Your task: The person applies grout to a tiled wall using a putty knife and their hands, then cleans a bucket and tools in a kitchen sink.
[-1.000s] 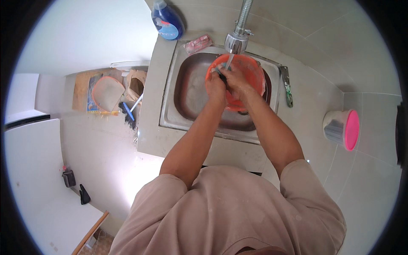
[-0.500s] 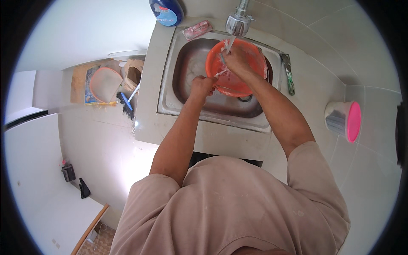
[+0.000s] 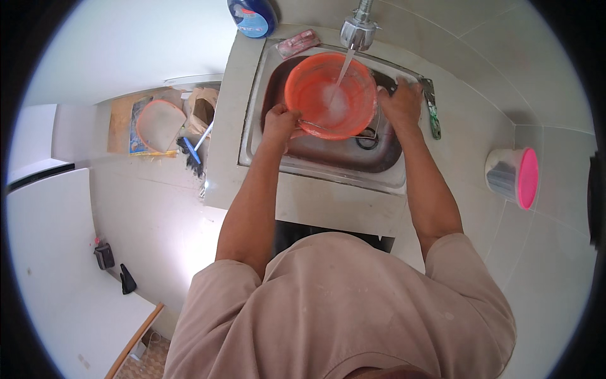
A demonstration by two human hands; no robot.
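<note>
An orange bucket (image 3: 295, 85) with a thin wire handle stands in the steel sink (image 3: 328, 170), a little tilted. Foamy water lies at its bottom. From the metal tap (image 3: 357, 35) a stream falls into it. At the bucket's near left rim my left hand (image 3: 281, 126) is closed, gripping rim and handle end together as far as I can see. My right hand (image 3: 403, 106) is at the sink's far right edge, just right of the bucket, thumb apart from the fingers. Its fingertips are partly hidden. Under the bucket's near side shows the dark round drain (image 3: 367, 143).
A scraper with a green-marked handle (image 3: 434, 120) lies right of the sink. Behind it sit a pink wrapped bar (image 3: 298, 43) and a blue bottle (image 3: 254, 19). A clear tub with a pink lid (image 3: 528, 179) stands far right. A blue-headed brush (image 3: 189, 150) is on the left.
My right hand has left the bucket's inside and moved right to the sink edge. The bucket has shifted left with my left hand, and the water now falls straight into it.
</note>
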